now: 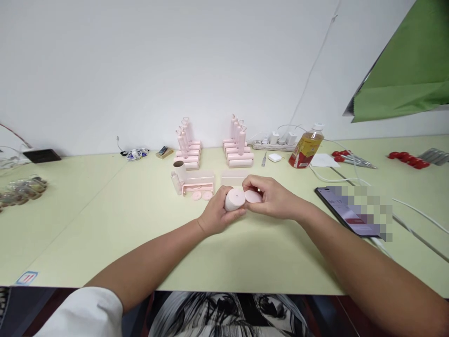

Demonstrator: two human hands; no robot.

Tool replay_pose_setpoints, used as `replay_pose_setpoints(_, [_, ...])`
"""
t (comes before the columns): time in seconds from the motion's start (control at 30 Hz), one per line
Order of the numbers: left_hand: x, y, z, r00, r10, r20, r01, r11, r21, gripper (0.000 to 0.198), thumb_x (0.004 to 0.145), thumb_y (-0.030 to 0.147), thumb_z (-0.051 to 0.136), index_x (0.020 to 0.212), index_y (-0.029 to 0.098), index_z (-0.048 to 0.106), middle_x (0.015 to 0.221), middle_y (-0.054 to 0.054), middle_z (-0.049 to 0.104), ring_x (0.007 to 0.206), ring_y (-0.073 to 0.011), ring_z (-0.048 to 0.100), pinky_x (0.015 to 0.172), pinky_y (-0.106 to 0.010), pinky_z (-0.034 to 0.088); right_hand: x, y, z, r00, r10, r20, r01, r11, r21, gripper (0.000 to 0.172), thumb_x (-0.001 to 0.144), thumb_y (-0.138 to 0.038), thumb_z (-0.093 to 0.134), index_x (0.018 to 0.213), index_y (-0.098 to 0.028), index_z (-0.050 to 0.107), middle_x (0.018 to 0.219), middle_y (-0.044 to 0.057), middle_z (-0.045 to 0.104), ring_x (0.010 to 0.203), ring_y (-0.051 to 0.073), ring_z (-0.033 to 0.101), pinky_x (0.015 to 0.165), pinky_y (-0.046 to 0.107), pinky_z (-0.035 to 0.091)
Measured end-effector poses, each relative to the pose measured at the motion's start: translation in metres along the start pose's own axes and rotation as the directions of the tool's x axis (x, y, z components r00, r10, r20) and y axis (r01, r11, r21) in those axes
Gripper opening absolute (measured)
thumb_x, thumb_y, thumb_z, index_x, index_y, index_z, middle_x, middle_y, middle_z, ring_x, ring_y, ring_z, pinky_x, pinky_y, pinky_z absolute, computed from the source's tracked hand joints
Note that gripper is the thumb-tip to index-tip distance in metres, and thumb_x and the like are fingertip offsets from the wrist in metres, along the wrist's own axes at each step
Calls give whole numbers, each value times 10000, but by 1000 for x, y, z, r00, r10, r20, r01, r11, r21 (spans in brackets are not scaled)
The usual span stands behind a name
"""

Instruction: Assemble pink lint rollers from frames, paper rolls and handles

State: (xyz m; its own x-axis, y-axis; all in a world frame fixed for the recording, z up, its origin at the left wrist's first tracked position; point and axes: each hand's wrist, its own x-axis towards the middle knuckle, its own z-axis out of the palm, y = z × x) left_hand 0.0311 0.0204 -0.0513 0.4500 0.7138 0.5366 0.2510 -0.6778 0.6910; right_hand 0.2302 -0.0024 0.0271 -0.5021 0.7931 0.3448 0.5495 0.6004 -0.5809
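Note:
A white roll (233,202) with a pink disc on its near end is gripped by my left hand (218,213). Between the fingers of my right hand (273,199) is a second pink disc (253,196), just right of the roll's end. Left of my hands lies an open pink holder (197,188), with a pink disc (197,195) and another disc (208,195) in front of it. A roll with a brown core (180,171) and a clear pink tube (176,182) stand beside the holder. A clear pink cover (233,177) lies behind my hands.
Two rows of pink rollers (189,152) stand near the wall. A phone (351,213) and white cables (417,215) lie at right. Farther back are a drink bottle (306,149), a power strip (273,146) and red-ended tools (354,159). Wrapped items (23,191) lie far left.

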Motion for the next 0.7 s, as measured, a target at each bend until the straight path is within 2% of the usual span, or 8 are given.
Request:
replay_pose_setpoints(0.1, [4,1,-10,992,-32,-126,34,999,11,517,838,477,599,1244,203,435,1171,-99,574,1053,-239,560,902,-381,451,-2,13,-2,994,18,-109,-21,999,-29,111,743,-219,616,838,-213,560,789,1,571,677,146,490,598,261,369])
replay_pose_setpoints(0.17, [5,4,-19,986,-102,-134,116,988,99,582,845,475,586,1329,221,386,1239,-104,562,1093,-256,559,921,-392,441,-4,22,-2,981,66,-181,-70,997,-15,83,765,-228,605,843,-213,583,795,11,591,671,152,510,600,273,384])
replay_pose_setpoints(0.27, [4,8,-30,969,-245,29,223,922,317,644,846,460,573,1404,238,341,1204,-109,603,1026,-287,600,844,-400,459,-6,32,-1,949,147,-278,-152,988,3,79,775,-245,615,843,-212,593,774,8,596,650,152,513,589,278,384])
replay_pose_setpoints(0.33, [3,11,-33,949,-289,126,204,867,454,591,853,436,554,1384,238,387,1133,-114,630,988,-306,611,784,-391,462,-6,36,1,933,162,-321,-172,985,-2,80,777,-248,623,843,-213,595,769,6,592,647,151,507,588,279,379])
replay_pose_setpoints(0.4, [2,12,-32,943,-288,169,155,826,542,507,856,417,540,1323,239,455,1063,-113,635,953,-312,610,734,-378,459,-5,37,3,929,150,-339,-162,987,-5,79,782,-252,627,843,-215,593,779,6,593,656,152,506,591,279,376])
replay_pose_setpoints(0.5, [1,12,-29,942,-272,195,109,801,588,389,848,394,553,1204,238,541,980,-98,624,893,-297,600,699,-366,451,-5,37,5,935,118,-335,-124,992,3,82,787,-255,630,848,-218,590,789,7,589,666,153,506,597,281,381])
replay_pose_setpoints(0.6, [4,14,-28,960,-206,191,55,805,591,298,854,380,561,1103,221,598,1016,-103,613,940,-295,573,773,-397,447,-6,34,7,939,87,-333,-87,996,15,80,796,-265,629,847,-223,584,798,10,587,673,157,508,606,287,400])
replay_pose_setpoints(0.7, [7,23,-27,986,-72,150,-25,828,561,295,916,362,489,1145,209,593,1139,-111,607,1022,-282,544,875,-428,414,-7,27,10,935,56,-349,-51,998,24,94,810,-293,623,866,-230,581,810,20,588,686,166,519,603,293,415])
